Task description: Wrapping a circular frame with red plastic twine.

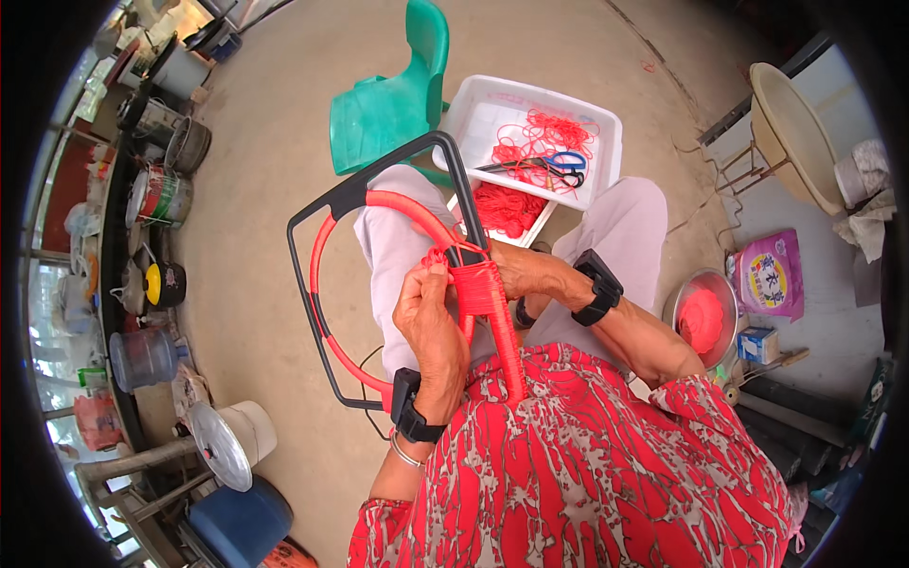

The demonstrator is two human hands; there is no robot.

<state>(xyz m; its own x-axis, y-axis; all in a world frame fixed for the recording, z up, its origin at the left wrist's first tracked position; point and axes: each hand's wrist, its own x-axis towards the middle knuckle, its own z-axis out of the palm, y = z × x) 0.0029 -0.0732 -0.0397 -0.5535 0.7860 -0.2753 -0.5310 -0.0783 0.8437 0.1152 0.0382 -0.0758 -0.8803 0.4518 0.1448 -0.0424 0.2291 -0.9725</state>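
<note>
A black tubular frame [456, 175] with a red-wrapped ring inside it rests across my lap. Red cord [478, 290] is wound in a thick band around the bars where they meet. My left hand [428, 312] pinches a small bunch of the red cord between thumb and fingers, just left of that band. On the other side, my right hand [519, 272] is closed against the wrapped bar, its fingertips hidden behind it. A red-wrapped bar [509, 360] runs from the band down toward my shirt.
Ahead, a white tray [611, 142] holds tangled red cord and blue-handled scissors [568, 161]; a second box below holds more cord. A green chair [383, 118] stands beside it. At right sits a metal bowl [729, 293] with a red item. Pots and buckets line the left.
</note>
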